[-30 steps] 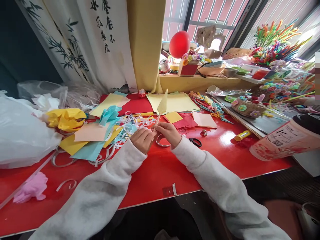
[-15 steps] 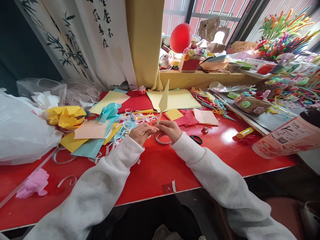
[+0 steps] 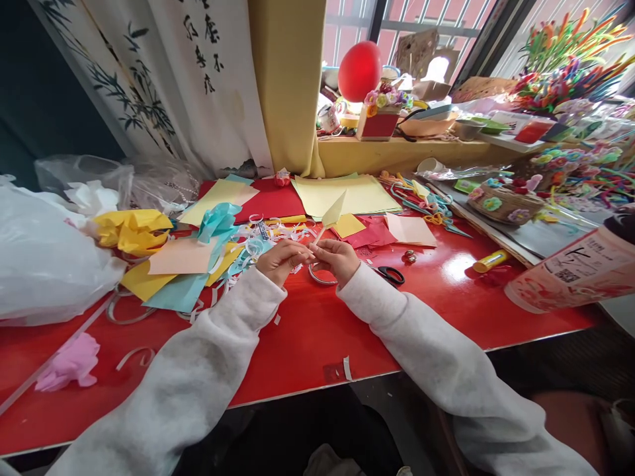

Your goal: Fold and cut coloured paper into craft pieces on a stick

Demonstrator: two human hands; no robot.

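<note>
Between my two hands a pale yellow paper piece point(image 3: 333, 210) stands up, wide and pointed at the top, narrow like a stem below. My left hand point(image 3: 284, 259) pinches at the lower end of the stem, fingertips together. My right hand point(image 3: 336, 258) grips the same stem between thumb and fingers, its tips touching or nearly touching the left ones. The stem's very bottom is hidden by the fingers. Just beneath the right hand lies a roll of tape or ring point(image 3: 321, 276), partly covered. Black-handled scissors point(image 3: 391, 275) rest right of that hand.
Paper sheets point(image 3: 178, 256) and curled paper strips lie left of my hands. Yellow sheets point(image 3: 357, 195) are stacked behind them. A white plastic bag point(image 3: 47, 264) bulges at the left. On the right are a glue stick point(image 3: 491, 261) and a pink cup point(image 3: 570, 271).
The yellow paper piece has tipped to the right and its top sits lower. Both hands keep their grip in nearly the same place. The view has shifted slightly.
</note>
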